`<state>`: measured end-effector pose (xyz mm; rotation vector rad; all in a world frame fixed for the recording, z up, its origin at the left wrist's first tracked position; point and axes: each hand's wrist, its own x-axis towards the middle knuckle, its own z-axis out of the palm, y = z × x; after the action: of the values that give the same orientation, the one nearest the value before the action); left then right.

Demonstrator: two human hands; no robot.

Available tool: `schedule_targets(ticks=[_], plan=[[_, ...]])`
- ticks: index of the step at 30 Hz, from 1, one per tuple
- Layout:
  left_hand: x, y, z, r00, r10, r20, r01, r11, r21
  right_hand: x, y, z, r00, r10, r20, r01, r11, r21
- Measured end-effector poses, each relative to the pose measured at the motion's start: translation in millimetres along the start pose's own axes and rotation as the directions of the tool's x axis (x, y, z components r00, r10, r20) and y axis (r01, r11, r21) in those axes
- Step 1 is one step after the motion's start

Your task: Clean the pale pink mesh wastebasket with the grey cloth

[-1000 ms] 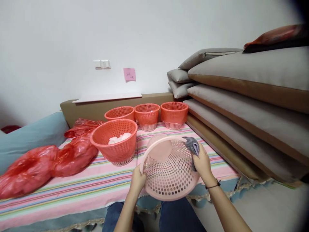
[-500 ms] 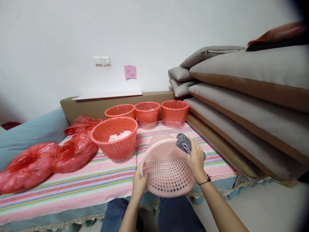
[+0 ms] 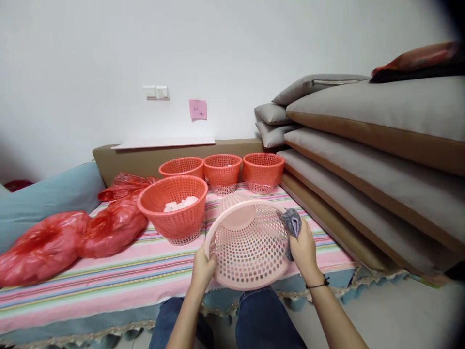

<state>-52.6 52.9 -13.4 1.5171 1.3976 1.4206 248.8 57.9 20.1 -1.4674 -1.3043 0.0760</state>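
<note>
A pale pink plastic basket with a holed wall is tilted over my knees, its wide mouth facing me. My left hand grips the rim on the left, thumb on the inner side. In my right hand is a bunched grey cloth with a lilac edge, pressed against the right part of the rim. Some of my right fingers are hidden behind the cloth and basket. Beyond stands a red basket holding white items that I cannot make out.
Several more red baskets line the back of the striped cover. Full red plastic bags lie at left beside a blue bolster. Stacked grey cushions rise on the right. A pink note is on the wall.
The cloth in my right hand has moved from the upper right rim down and rightward along it. The pink basket has turned, its mouth now facing me more, and my left hand shifted slightly left.
</note>
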Motion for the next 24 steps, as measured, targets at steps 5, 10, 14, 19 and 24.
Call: schedule_targets(ticks=[5,10,14,19,24], plan=[[14.0,47.6,-12.3,0.982,0.121,0.145,-0.15,0.966,0.21,36.7,-70.4,-6.9,0.881,-0.438,0.176,0.469,0.858,-0.212],[11.9,67.5,-3.7,0.959,0.091,0.269,-0.167,0.947,0.274,35.9,-115.6,3.5,0.668,-0.63,0.396,0.734,0.645,-0.213],[8.0,56.8,-0.2,0.985,0.099,0.141,-0.119,0.983,0.142,33.5,-109.0,3.0,0.745,-0.572,0.344,0.658,0.714,-0.239],[-7.4,29.3,-2.6,0.995,-0.033,-0.091,0.03,0.999,-0.042,20.5,-65.1,-3.5,0.948,-0.305,0.091,0.316,0.933,-0.171],[-38.2,-6.4,8.0,0.978,-0.111,-0.177,0.084,0.985,-0.153,-19.8,-14.0,3.9,0.946,0.304,-0.107,-0.299,0.952,0.063]])
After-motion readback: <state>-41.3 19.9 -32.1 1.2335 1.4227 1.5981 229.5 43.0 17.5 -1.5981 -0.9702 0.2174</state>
